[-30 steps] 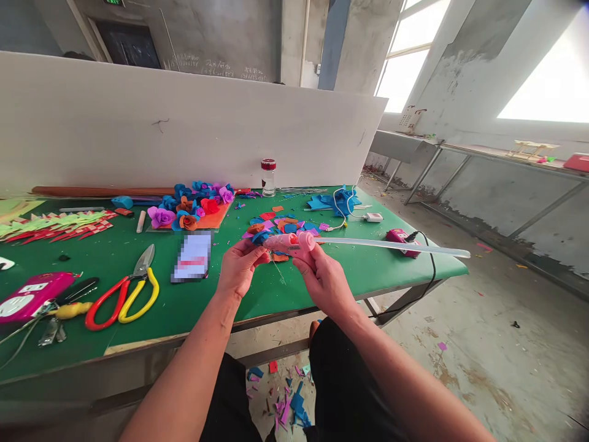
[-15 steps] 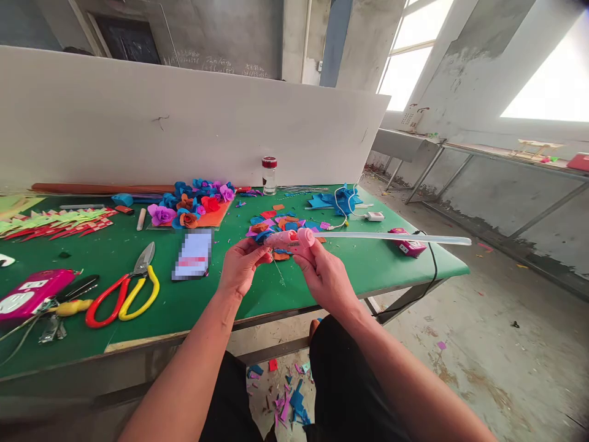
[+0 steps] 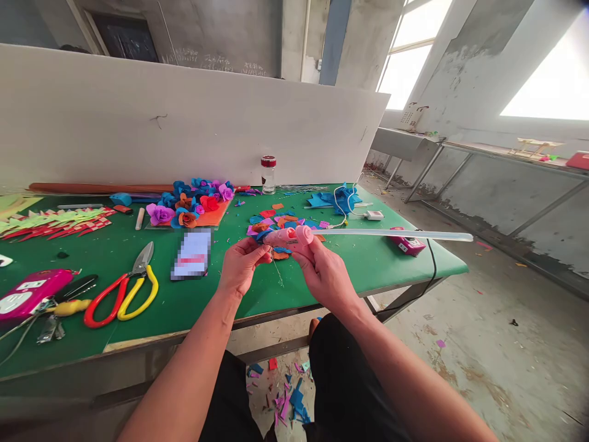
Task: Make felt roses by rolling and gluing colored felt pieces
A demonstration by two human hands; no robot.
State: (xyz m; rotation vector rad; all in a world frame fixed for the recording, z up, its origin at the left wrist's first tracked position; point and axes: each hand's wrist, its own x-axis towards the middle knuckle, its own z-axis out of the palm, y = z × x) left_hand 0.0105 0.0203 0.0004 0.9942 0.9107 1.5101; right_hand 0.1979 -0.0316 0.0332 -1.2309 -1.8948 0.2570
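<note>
Just above the front of the green table (image 3: pixel 368 264), a pink hot glue gun (image 3: pixel 294 240) lies on its side in the right hand (image 3: pixel 324 270), its nose pointing at the left hand (image 3: pixel 239 267). The right fingers curl round its handle, but I can't tell if one is squeezing the trigger. The left thumb and first finger pinch what looks like a blue paper flower (image 3: pixel 261 235), right at the nose, so the two hands almost meet. A thin strand (image 3: pixel 277 271) hangs below — wire or glue, I can't tell. To do this well, I think the left hand should hold the flower steady, with its fingertips well back from the nose, which may be hot. A small, slow squeeze seems best, and the long clear glue stick (image 3: pixel 391 233) needs room because it pokes far out behind. Now I count: one glue gun, one glue stick, one pair of shears (image 3: pixel 143 263) with a red handle and a yellow one, one phone (image 3: pixel 191 255), one jar (image 3: pixel 268 178) with a red lid, one white plug (image 3: pixel 374 215) and two magenta boxes (image 3: pixel 34 296). The loose paper petals (image 3: pixel 280 221) and the finished flowers (image 3: pixel 186 202) overlap too much — I can't count those.
</note>
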